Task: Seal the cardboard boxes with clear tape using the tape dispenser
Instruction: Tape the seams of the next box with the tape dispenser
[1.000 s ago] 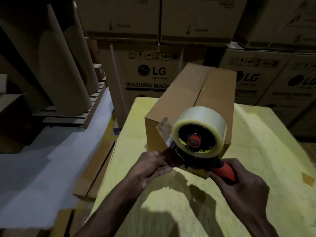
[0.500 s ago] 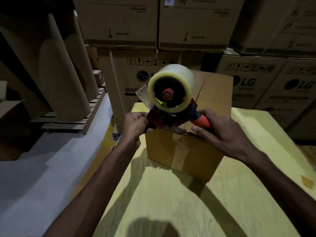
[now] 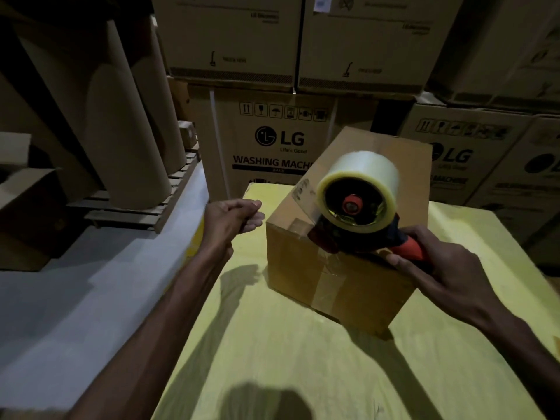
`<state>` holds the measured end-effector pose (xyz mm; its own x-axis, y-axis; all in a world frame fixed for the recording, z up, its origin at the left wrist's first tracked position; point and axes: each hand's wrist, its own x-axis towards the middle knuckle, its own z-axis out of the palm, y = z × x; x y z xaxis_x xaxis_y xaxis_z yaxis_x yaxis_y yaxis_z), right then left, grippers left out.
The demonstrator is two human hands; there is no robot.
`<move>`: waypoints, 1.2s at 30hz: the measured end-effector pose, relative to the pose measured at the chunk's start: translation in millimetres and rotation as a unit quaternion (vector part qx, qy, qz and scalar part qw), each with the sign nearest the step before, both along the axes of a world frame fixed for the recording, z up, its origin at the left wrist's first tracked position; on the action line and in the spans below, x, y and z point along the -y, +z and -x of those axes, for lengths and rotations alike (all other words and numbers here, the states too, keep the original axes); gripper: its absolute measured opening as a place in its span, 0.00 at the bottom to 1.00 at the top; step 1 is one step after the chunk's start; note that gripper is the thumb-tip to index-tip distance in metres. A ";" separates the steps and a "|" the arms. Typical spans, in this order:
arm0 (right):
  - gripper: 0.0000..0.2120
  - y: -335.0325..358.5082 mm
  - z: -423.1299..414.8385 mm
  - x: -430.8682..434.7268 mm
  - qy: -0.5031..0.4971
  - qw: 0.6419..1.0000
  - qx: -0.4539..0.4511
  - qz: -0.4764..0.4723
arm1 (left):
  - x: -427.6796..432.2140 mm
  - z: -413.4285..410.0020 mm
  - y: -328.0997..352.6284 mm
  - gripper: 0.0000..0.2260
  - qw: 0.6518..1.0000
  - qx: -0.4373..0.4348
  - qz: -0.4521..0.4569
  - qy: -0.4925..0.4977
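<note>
Stacked cartons (image 3: 272, 147) fill the back wall, three of them showing an LG mark, and tall brown paper rolls (image 3: 127, 131) stand on a pallet (image 3: 127, 213) at the left. In front of them is a yellow bench (image 3: 303, 344).

Half a second ago the left hand (image 3: 230, 219) was at the front of the tape dispenser (image 3: 357, 231), which was raised above the near edge of the box. Now that hand has let go and sits in the air just left of the box, fingers curled in and holding nothing. The dispenser has come lower and to the right.

On the bench there is one cardboard box (image 3: 303, 268), one dispenser carrying one roll of clear tape (image 3: 363, 171), and two hands. The right hand (image 3: 448, 274) is wrapped round the dispenser's orange handle at the box's near right corner. The dispenser's front end touches the box's near top edge, where a strip of tape (image 3: 328, 283) runs down the front face.
</note>
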<state>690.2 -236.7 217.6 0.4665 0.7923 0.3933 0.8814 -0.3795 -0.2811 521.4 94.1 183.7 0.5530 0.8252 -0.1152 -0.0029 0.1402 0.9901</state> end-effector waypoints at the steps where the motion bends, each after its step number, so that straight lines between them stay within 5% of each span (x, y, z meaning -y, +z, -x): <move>1: 0.27 -0.1 -0.6 -0.1 -0.001 1.000 0.002 -0.003 | 0.8 -1.3 -0.7 0.02 1.000 0.002 -0.005 0.005; 23: 0.25 -14.8 -2.8 -1.7 0.005 0.998 0.047 0.030 | 5.1 -11.2 -47.2 0.03 0.999 0.004 -0.018 0.050; 36: 0.21 -31.8 18.4 11.2 -0.007 1.000 0.030 0.005 | 26.3 -13.9 -83.2 0.05 0.965 0.048 0.252 0.058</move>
<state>671.8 -247.9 185.7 0.4533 0.7897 0.4134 0.8913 -0.3943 -0.2240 535.3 67.7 100.5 0.4881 0.7349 -0.4708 -0.1362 0.5970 0.7906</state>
